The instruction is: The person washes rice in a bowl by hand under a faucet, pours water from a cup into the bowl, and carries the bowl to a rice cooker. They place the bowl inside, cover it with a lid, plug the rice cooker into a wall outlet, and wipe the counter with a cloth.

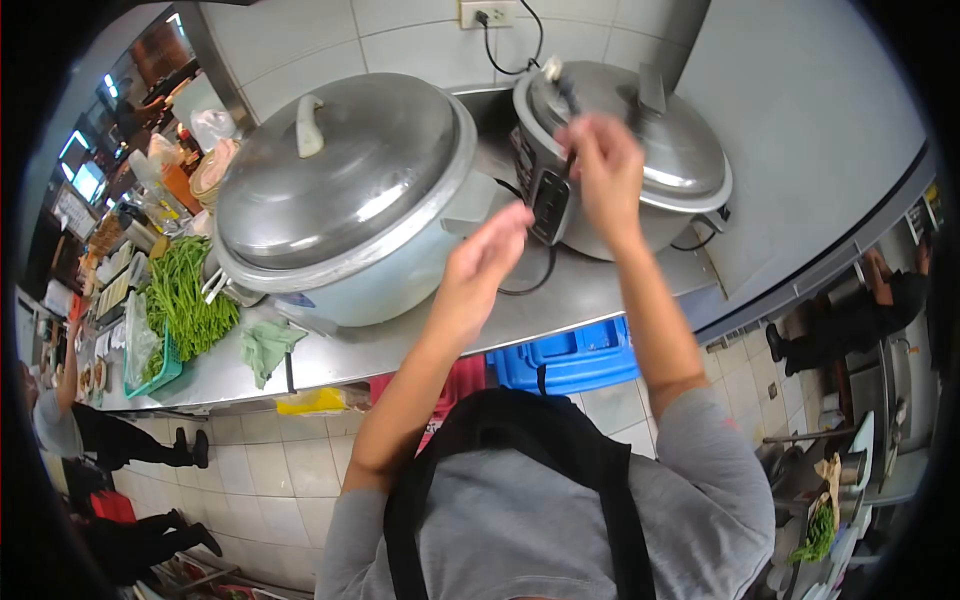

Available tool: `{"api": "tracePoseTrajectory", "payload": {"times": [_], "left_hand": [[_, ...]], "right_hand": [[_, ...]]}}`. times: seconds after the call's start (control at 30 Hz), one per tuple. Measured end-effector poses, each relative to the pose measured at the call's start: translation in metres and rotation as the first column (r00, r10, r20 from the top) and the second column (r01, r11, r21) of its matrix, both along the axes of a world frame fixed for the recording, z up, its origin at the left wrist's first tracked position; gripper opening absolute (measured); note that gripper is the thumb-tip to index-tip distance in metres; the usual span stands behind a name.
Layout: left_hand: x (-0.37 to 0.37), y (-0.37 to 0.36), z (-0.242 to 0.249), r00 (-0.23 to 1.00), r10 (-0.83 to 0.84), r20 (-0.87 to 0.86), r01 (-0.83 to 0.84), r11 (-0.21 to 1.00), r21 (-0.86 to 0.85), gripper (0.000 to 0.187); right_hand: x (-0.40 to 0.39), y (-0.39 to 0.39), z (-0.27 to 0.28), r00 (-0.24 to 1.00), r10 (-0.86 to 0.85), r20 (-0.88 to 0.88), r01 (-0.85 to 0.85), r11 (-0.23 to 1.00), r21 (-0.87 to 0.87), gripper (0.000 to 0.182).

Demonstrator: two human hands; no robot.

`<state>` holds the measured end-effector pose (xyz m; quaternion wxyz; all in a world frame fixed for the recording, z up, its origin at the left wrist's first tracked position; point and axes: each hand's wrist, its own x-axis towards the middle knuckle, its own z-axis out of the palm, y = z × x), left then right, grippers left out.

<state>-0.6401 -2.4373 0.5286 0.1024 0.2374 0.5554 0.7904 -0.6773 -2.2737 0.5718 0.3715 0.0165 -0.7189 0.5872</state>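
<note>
My right hand point(605, 165) is raised in front of the rice cooker point(600, 225) on the right, with its fingers closed around a slim dark thing point(568, 95) that has a pale tip. Motion blur hides what kind of thing it is. Fingers stretched out and nothing in them, my left hand point(487, 258) hovers between the two cookers, close to the dark control panel point(550, 203). A large pot point(390, 285) stands to its left under a domed metal lid point(365, 165). The right cooker is also covered by a metal lid point(690, 150).
A black cord runs from the wall outlet point(487, 14) behind the cookers. On the steel counter point(330, 365) lie a green cloth point(270, 350) and leafy greens point(190, 300) in a basket. Below is a blue container point(565, 360). Other people stand left and right.
</note>
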Motion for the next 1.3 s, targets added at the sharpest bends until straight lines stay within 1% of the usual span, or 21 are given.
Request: {"api": "tracePoseTrajectory", "payload": {"times": [0.03, 0.07, 0.13, 0.2, 0.27, 0.33, 0.4, 0.47, 0.5, 0.53, 0.57, 0.67, 0.73, 0.77, 0.83, 0.87, 0.97, 1.07, 1.2, 1.27, 1.3], "left_hand": [[0.006, -0.018, -0.004, 0.996, -0.087, -0.013, 0.087, 0.995, -0.047, 0.034], [0.012, -0.037, -0.009, 0.984, -0.174, -0.022, 0.172, 0.980, -0.097, 0.033], [0.026, -0.073, -0.021, 0.971, -0.237, 0.025, 0.237, 0.957, -0.170, 0.029], [0.044, -0.107, -0.037, 0.983, -0.138, 0.120, 0.162, 0.961, -0.222, 0.028], [0.063, -0.138, -0.078, 0.944, 0.050, 0.327, -0.017, 0.994, -0.104, 0.028], [0.087, -0.164, -0.114, 0.803, 0.230, 0.550, -0.306, 0.951, 0.050, 0.028], [0.118, -0.188, -0.147, 0.574, 0.511, 0.640, -0.533, 0.826, -0.182, 0.031], [0.154, -0.203, -0.163, 0.370, 0.652, 0.662, -0.645, 0.693, -0.322, 0.033], [0.171, -0.210, -0.172, 0.235, 0.663, 0.710, -0.699, 0.623, -0.351, 0.038], [0.186, -0.213, -0.173, 0.180, 0.635, 0.752, -0.747, 0.585, -0.315, 0.048], [0.199, -0.218, -0.184, 0.163, 0.642, 0.749, -0.755, 0.570, -0.325, 0.048], [0.225, -0.218, -0.199, 0.052, 0.638, 0.768, -0.900, 0.363, -0.241, 0.049], [0.224, -0.217, -0.204, 0.058, 0.634, 0.771, -0.903, 0.363, -0.230, 0.048], [0.221, -0.215, -0.203, 0.080, 0.627, 0.775, -0.906, 0.369, -0.205, 0.047], [0.212, -0.212, -0.200, 0.046, 0.630, 0.775, -0.917, 0.335, -0.217, 0.044], [0.206, -0.211, -0.198, 0.014, 0.634, 0.773, -0.925, 0.302, -0.231, 0.041], [0.197, -0.213, -0.194, 0.043, 0.645, 0.763, -0.934, 0.296, -0.198, 0.041], [0.192, -0.217, -0.195, 0.071, 0.657, 0.750, -0.911, 0.349, -0.220, 0.040], [0.186, -0.218, -0.193, 0.059, 0.622, 0.781, -0.918, 0.341, -0.202, 0.040], [0.176, -0.214, -0.179, 0.010, 0.689, 0.724, -0.913, 0.302, -0.275, 0.037], [0.170, -0.213, -0.171, 0.062, 0.753, 0.655, -0.886, 0.344, -0.312, 0.036]], "right_hand": [[-0.032, 0.009, 0.021, 0.991, 0.074, -0.115, -0.074, 0.997, 0.002, 0.019], [-0.068, 0.023, 0.043, 0.995, 0.016, -0.097, -0.004, 0.993, 0.119, 0.020], [-0.138, 0.037, 0.081, 0.994, -0.086, -0.062, 0.091, 0.993, 0.074, 0.021], [-0.204, 0.050, 0.094, 0.979, -0.189, 0.075, 0.186, 0.982, 0.041, 0.020], [-0.262, 0.067, 0.087, 0.867, -0.478, 0.141, 0.390, 0.827, 0.406, 0.019], [-0.311, 0.080, 0.069, 0.812, -0.529, 0.245, 0.373, 0.794, 0.480, 0.020], [-0.350, 0.087, 0.042, 0.803, -0.543, 0.246, 0.393, 0.792, 0.467, 0.018], [-0.378, 0.091, 0.018, 0.769, -0.579, 0.272, 0.417, 0.776, 0.473, 0.018], [-0.379, 0.085, 0.013, 0.733, -0.646, 0.213, 0.510, 0.729, 0.457, 0.018], [-0.382, 0.079, 0.009, 0.687, -0.708, 0.165, 0.594, 0.677, 0.436, 0.019], [-0.390, 0.077, 0.009, 0.697, -0.695, 0.175, 0.578, 0.690, 0.436, 0.019], [-0.399, 0.078, 0.004, 0.756, -0.623, 0.201, 0.524, 0.760, 0.386, 0.019], [-0.401, 0.076, 0.010, 0.744, -0.638, 0.199, 0.488, 0.722, 0.490, 0.019], [-0.398, 0.074, 0.009, 0.745, -0.636, 0.201, 0.484, 0.723, 0.493, 0.019], [-0.393, 0.069, 0.009, 0.733, -0.678, 0.056, 0.572, 0.658, 0.490, 0.013], [-0.392, 0.069, 0.010, 0.737, -0.675, 0.037, 0.544, 0.624, 0.561, 0.012], [-0.395, 0.065, 0.012, 0.714, -0.700, 0.011, 0.552, 0.573, 0.606, 0.012], [-0.400, 0.060, 0.015, 0.723, -0.690, 0.044, 0.543, 0.606, 0.580, 0.012], [-0.410, 0.054, 0.020, 0.730, -0.679, 0.081, 0.542, 0.646, 0.538, 0.012], [-0.417, 0.062, 0.021, 0.760, -0.645, 0.083, 0.503, 0.665, 0.552, 0.015], [-0.417, 0.070, 0.017, 0.773, -0.627, 0.094, 0.478, 0.674, 0.564, 0.017]]}}
